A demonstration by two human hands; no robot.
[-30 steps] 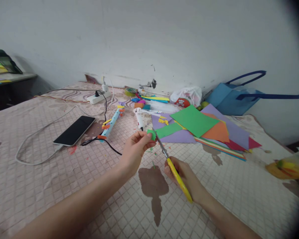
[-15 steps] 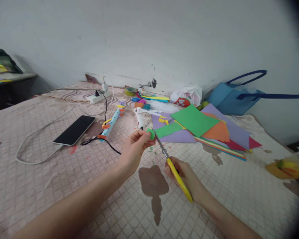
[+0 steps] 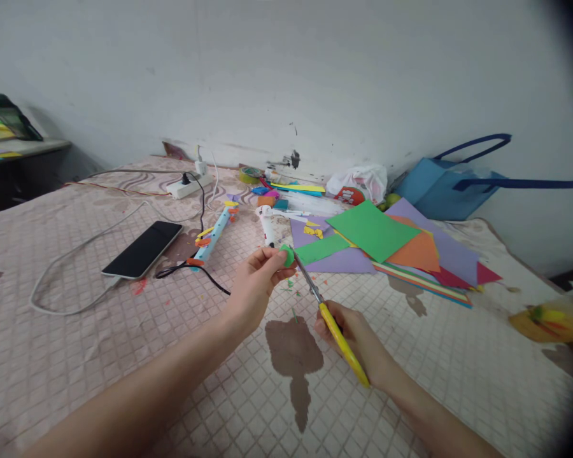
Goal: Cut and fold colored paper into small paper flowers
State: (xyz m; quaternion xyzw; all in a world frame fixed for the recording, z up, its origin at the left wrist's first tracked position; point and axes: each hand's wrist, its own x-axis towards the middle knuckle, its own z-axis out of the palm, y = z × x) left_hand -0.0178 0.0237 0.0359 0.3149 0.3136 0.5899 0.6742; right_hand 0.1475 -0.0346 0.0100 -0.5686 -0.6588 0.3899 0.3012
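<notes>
Pinches a small green piece [image 3: 287,256] between the thumb and forefinger of the left hand [image 3: 260,273], with the other fingers curled beneath. Grips the scissors [image 3: 341,340] by the yellow handle in the right hand [image 3: 353,331], fingers closed around the far side and partly hidden. Points the blades up and leftward, tips right at the edge of the green piece; cannot tell how far apart. Keeps both hands above the patterned tablecloth [image 3: 195,394], in front of the white glue gun [image 3: 266,226].

Shows, against the wall at right, a blue bag [image 3: 423,184] with dark blue handles and some clear plastic at the mouth. Shows beside it a white plastic bag [image 3: 370,181] with a red patch in front, contents too unclear to name. Shows at the right edge a blurred orange-yellow container [image 3: 549,324], with yellow, green and red bits visible in it. Has a green sheet [image 3: 372,232] on top of the coloured sheets [image 3: 451,251], and a black-screened phone [image 3: 143,250] at left.
</notes>
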